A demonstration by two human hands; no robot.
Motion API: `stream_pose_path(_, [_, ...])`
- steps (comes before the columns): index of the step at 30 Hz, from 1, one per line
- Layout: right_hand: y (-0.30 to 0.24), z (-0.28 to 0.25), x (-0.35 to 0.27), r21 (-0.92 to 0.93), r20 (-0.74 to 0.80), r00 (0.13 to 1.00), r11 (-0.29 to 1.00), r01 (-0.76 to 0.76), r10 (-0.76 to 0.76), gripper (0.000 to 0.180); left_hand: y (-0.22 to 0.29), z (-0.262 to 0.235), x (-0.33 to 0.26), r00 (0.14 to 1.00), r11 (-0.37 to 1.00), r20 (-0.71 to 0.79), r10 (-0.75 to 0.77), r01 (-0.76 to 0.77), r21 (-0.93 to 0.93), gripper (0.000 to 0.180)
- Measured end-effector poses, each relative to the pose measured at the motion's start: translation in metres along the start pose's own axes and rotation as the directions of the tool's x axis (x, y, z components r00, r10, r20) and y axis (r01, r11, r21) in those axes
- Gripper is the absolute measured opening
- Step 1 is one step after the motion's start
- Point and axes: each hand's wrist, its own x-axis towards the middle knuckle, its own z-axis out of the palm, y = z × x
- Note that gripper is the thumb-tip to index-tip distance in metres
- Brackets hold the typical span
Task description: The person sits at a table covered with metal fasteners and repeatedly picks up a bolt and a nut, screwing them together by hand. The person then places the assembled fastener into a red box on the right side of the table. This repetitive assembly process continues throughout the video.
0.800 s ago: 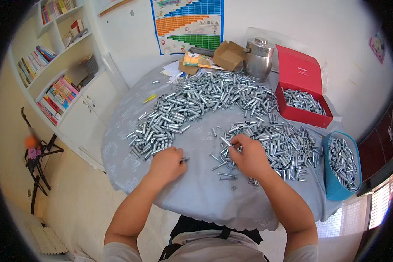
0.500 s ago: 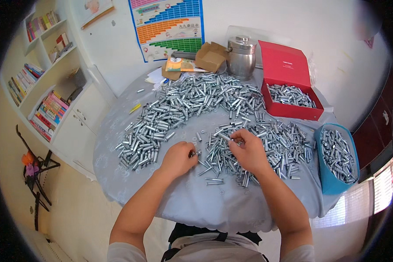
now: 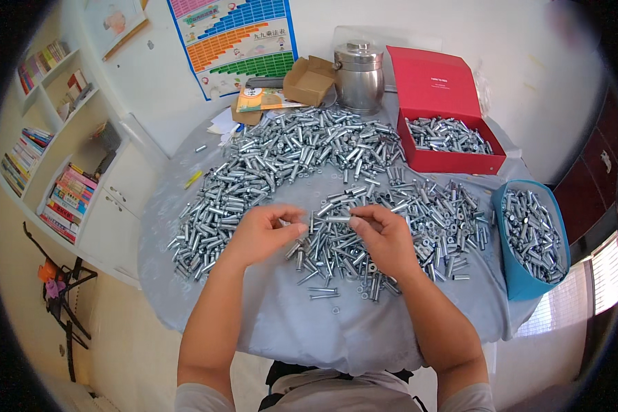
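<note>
My right hand (image 3: 388,240) pinches one end of a silvery metal bolt (image 3: 336,219) between thumb and fingertips. The bolt lies level above the pile, with a small upright disc at its left end. Close to that end is my left hand (image 3: 268,233), its fingers curled and thumb drawn in; motion blurs the fingertips, and whatever they hold is too small to name. Beneath both hands spreads a loose heap of bolts, sleeves and nuts (image 3: 432,230). Two bolts (image 3: 324,293) and a washer (image 3: 336,310) rest on the cloth nearer to me.
A larger curved heap of sleeved bolts (image 3: 295,147) covers the table's far and left side. At the back right stand an open red box (image 3: 453,163) and a blue bin (image 3: 534,287), both full of hardware. Behind are a steel canister (image 3: 359,79), cardboard box (image 3: 309,80) and yellow pen (image 3: 193,179).
My left hand has lifted and moved forward from the cloth toward the bolt's end. The bolt in my right hand now shows level between the hands. The view has shifted slightly.
</note>
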Motion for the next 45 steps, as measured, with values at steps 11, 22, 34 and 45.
stream_pose_path(11, [-0.013,0.011,0.0,0.101,0.08,0.975,0.971,-0.216,0.209,0.02,-0.011,0.035,-0.002,0.995,0.955,0.068,0.075,-0.052,-0.293,0.026])
stream_pose_path(22, [-0.01,0.024,0.008,-0.007,0.107,0.992,0.998,-0.061,0.061,0.019,-0.019,0.031,-0.001,0.997,0.847,-0.067,-0.031,-0.009,-0.532,0.021])
stream_pose_path(34, [-0.019,0.024,0.026,0.049,0.209,0.95,0.967,-0.248,0.233,0.023,-0.029,0.029,-0.001,0.992,0.803,-0.124,-0.026,-0.053,-0.593,0.022])
stream_pose_path(45, [-0.016,0.028,0.023,0.119,0.185,0.977,0.985,-0.126,0.103,0.021,-0.028,0.033,-0.002,0.99,0.781,-0.136,-0.024,-0.067,-0.622,0.022])
